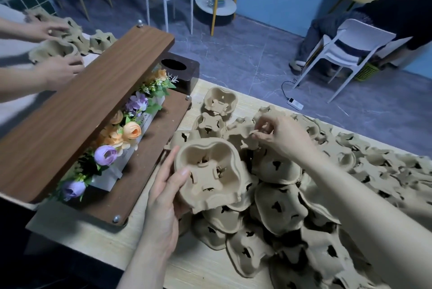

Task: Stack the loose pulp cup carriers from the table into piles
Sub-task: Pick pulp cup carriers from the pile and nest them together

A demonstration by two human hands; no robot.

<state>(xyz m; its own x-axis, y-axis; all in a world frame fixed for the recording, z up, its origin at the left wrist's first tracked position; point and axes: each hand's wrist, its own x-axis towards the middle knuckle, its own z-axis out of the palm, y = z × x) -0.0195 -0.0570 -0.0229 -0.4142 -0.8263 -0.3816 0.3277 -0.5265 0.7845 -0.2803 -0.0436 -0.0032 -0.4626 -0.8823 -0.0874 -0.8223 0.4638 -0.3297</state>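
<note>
The left hand holds a carrier tilted up off the heap, thumb curled over its near rim and fingers behind its left edge, cups facing the person. The right hand reaches over the middle of the heap, thumb and fingertips pinching the edge of a second carrier just beyond the held one.

Loose carriers cover the right side of the table, lying on each other at all angles and running out of view to the right and at the bottom. Two more sit apart at the far edge, near a dark box with a round hole. To the left of the heap a strip of bare table runs along the near edge and up beside a wooden shelf unit with flowers between its boards; the held carrier is close to the lower board's edge.

Across the shelf, another person's hands rest on carriers on a separate surface. Beyond the table's far edge lies open floor with chairs.
</note>
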